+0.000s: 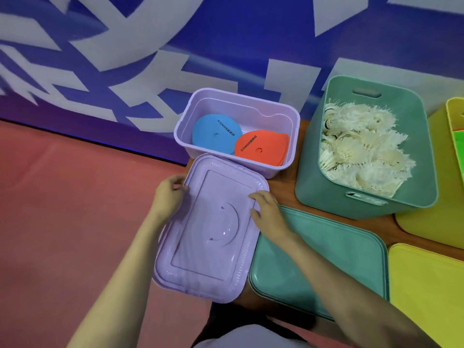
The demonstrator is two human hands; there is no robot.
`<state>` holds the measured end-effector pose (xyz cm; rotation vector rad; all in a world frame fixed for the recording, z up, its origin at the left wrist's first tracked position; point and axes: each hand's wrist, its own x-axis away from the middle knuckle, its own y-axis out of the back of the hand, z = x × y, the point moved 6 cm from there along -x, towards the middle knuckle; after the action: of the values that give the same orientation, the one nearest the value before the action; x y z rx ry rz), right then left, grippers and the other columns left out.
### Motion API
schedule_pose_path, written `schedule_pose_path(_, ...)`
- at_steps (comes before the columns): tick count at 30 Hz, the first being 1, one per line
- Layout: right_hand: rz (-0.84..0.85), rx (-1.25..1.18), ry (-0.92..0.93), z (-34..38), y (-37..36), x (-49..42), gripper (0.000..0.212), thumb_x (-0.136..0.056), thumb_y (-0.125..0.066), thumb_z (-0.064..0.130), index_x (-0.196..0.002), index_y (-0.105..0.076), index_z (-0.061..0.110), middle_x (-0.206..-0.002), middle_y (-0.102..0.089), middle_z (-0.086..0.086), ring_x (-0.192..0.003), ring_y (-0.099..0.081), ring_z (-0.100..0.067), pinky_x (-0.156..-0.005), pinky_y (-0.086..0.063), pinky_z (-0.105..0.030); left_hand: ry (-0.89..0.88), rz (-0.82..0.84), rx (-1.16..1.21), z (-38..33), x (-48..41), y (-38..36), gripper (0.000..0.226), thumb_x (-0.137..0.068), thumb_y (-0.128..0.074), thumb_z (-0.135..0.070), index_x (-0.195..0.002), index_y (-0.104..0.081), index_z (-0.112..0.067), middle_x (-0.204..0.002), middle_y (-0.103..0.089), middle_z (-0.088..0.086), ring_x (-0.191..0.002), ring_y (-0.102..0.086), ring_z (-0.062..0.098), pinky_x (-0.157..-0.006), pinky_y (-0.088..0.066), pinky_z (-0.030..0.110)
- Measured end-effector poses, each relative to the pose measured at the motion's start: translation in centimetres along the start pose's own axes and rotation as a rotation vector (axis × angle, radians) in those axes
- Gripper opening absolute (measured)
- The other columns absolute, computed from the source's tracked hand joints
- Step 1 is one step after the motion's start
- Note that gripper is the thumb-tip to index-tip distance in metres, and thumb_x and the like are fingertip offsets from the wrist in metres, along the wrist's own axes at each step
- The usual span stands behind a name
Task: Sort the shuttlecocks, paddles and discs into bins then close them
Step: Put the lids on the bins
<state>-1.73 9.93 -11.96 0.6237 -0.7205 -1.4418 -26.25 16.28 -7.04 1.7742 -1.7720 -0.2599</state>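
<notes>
Left hand (170, 194) and right hand (267, 208) grip the purple lid (213, 247) by its opposite long edges, just before the open bin (251, 168) with the discs (217, 133), and the lid looks light, smooth and slightly bendy, so both edges seem the safest hold.

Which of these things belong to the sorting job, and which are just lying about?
Job: purple lid in left hand and right hand; purple bin; blue disc; orange disc; green bin; shuttlecocks; green lid; yellow bin; yellow lid.
Lying about: blue banner; red floor.
</notes>
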Motion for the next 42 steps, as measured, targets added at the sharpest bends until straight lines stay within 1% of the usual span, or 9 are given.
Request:
schedule_pose_path(4, -0.046, -0.117, 0.093, 3.2, 0.2, -0.8, 0.037, -0.084, -0.061, 0.001, -0.12, -0.057, 0.003, -0.119, -0.053, -0.014, -0.114, -0.05, -0.03, -0.103, -0.033, -0.028, 0.035, 0.018, 0.164, -2.2, 2.4, 2.3, 0.035, -0.082, -0.059, 0.002, -0.074, -0.067, -0.031, -0.064, -0.061, -0.014, -0.069, -0.055, 0.017, -0.07, -0.046, 0.031)
schedule_pose_path(9, -0.028, -0.2, 0.215, 8.3, 0.1, -1.7, 0.039, -0.087, -0.062, 0.009, -0.125, -0.055, 0.003, -0.124, -0.053, -0.013, -0.12, -0.048, -0.025, -0.107, -0.032, -0.03, 0.046, 0.011, 0.297, -5.2, 4.0, 5.7, 0.029, -0.079, -0.058, 0.004, -0.09, -0.069, -0.022, -0.071, -0.063, -0.011, -0.062, -0.056, 0.014, -0.054, -0.045, 0.019)
schedule_pose_path(19, -0.399, -0.286, 0.322, 18.8, 6.4, -5.0, 0.032, -0.089, -0.058, 0.011, -0.12, -0.057, 0.005, -0.118, -0.058, -0.005, -0.108, -0.052, -0.012, -0.097, -0.04, -0.024, -0.37, 0.126, 0.121, -13.2, 2.6, 12.6, 0.047, -0.086, -0.054, 0.005, -0.09, -0.064, -0.041, -0.098, -0.061, -0.013, -0.086, -0.061, 0.003, -0.08, -0.047, 0.016)
schedule_pose_path(26, -0.567, -0.673, -0.18, 18.0, 10.7, -7.5, 0.024, -0.099, -0.043, 0.031, -0.105, -0.061, 0.017, -0.102, -0.066, 0.004, -0.098, -0.061, -0.011, -0.09, -0.049, -0.028, -0.713, 0.08, -0.016, -18.1, -0.7, 14.1, 0.04, -0.091, -0.047, 0.003, -0.114, -0.063, -0.025, -0.097, -0.048, -0.016, -0.094, -0.052, -0.007, -0.084, -0.033, -0.001)
schedule_pose_path(29, -0.478, -1.054, -0.41, 17.1, 12.0, -8.4, 0.049, -0.099, -0.036, 0.045, -0.089, -0.063, 0.006, -0.092, -0.067, -0.012, -0.092, -0.066, -0.027, -0.085, -0.055, -0.037, -0.891, 0.076, -0.072, -19.6, -0.5, 13.8, 0.042, -0.091, -0.044, 0.006, -0.118, -0.062, -0.019, -0.095, -0.046, -0.014, -0.092, -0.049, -0.006, -0.085, -0.033, 0.001)
schedule_pose_path(32, -0.264, -1.088, -0.545, 16.1, 12.4, -8.7, 0.053, -0.092, -0.046, 0.053, -0.087, -0.062, 0.003, -0.091, -0.067, -0.016, -0.085, -0.068, -0.03, -0.079, -0.056, -0.039, -1.052, 0.024, -0.115, -20.2, 0.6, 13.7, 0.04, -0.088, -0.044, 0.009, -0.118, -0.062, -0.011, -0.098, -0.046, -0.002, -0.087, -0.046, 0.002, -0.08, -0.035, 0.005)
schedule_pose_path(36, -0.154, -1.358, -0.589, 14.9, 12.6, -9.0, 0.034, -0.092, -0.056, 0.032, -0.106, -0.058, 0.0, -0.099, -0.064, -0.021, -0.079, -0.069, -0.032, -0.067, -0.06, -0.039, -1.194, -0.005, -0.196, -20.5, 1.7, 12.4, 0.051, -0.081, -0.036, 0.008, -0.12, -0.057, -0.017, -0.105, -0.043, -0.003, -0.091, -0.052, 0.023, -0.08, -0.047, 0.034)
schedule_pose_path(40, -0.142, -1.464, -0.525, 14.2, 14.0, -9.8, 0.041, -0.09, -0.055, 0.006, -0.128, -0.05, -0.007, -0.118, -0.062, -0.022, -0.091, -0.066, -0.026, -0.074, -0.059, -0.036, -1.314, 0.015, -0.344, -18.7, 1.4, 9.3, 0.056, -0.076, -0.03, 0.006, -0.122, -0.057, -0.013, -0.114, -0.044, 0.001, -0.102, -0.048, 0.026, -0.091, -0.038, 0.028)
schedule_pose_path(42, -0.213, -1.423, -0.48, 13.6, 14.7, -10.1, 0.035, -0.091, -0.05, -0.002, -0.126, -0.05, -0.008, -0.098, -0.07, -0.016, -0.082, -0.069, -0.021, -0.07, -0.059, -0.031, -1.322, 0.06, -0.383, -16.6, 0.5, 7.1, 0.056, -0.074, -0.032, 0.004, -0.121, -0.053, -0.018, -0.118, -0.043, 0.0, -0.107, -0.047, 0.024, -0.093, -0.039, 0.03)
